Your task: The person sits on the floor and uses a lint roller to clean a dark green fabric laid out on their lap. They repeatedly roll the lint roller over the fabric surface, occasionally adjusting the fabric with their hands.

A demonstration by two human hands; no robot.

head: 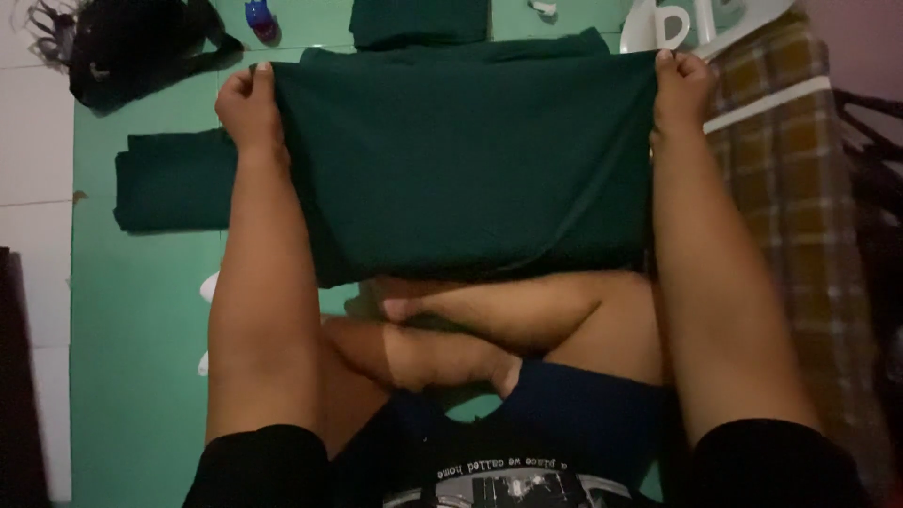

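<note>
A dark green cloth [466,165] hangs stretched out in front of me, above my crossed legs. My left hand [248,103] pinches its upper left corner. My right hand [681,87] grips its upper right corner. The cloth's lower edge droops toward my shins. Another folded dark green cloth [174,181] lies on the green mat [132,310] to the left, partly behind my left forearm. A third dark green piece [419,21] lies at the top, beyond the held cloth.
A black bag [132,47] sits at the top left on the mat's edge. A small blue and purple object [260,19] lies near it. A white plastic chair [696,23] stands at top right, beside a plaid blanket [800,188]. White floor tiles [33,169] border the mat at left.
</note>
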